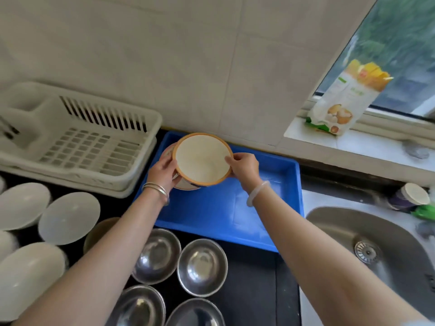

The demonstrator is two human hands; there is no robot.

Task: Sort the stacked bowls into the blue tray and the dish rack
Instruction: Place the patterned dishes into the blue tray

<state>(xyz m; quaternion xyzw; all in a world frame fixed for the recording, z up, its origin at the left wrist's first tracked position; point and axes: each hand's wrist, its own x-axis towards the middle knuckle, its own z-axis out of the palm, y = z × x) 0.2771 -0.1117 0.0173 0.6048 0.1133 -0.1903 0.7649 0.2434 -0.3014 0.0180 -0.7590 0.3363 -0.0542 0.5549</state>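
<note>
Both hands are on an orange-rimmed bowl (203, 159) at frame centre, over the upper left corner of the blue tray (226, 208).

Right hand (243, 168): thumb over the near right rim, fingers closed on the bowl's outer wall. Left hand (163, 171): cupped against the bowl's left side, fingers wrapped round it or round the second bowl (168, 150) beneath; which one, cannot tell. That lower bowl shows only as a patterned edge at left and below the top bowl. Whether the top bowl is nested in it or lifted just clear is not visible.

Dish rack (77, 142), upper left of frame: nothing seen in it. Rest of the tray is bare.

Still on the dark counter: white bowls (68, 217) at lower left, steel bowls (202, 267) at bottom centre, just below the tray's near edge. Sink (367, 234) at lower right.

Step in hand, as judged: placing or separating the orange-rimmed pair in the tray's far corner. Sorting looks barely begun.

Next move likely calls for settling the bowl flat, letting go with both hands, then reaching down-frame for a steel or white bowl. Care needed so the nested pair does not tip against the tray wall.
</note>
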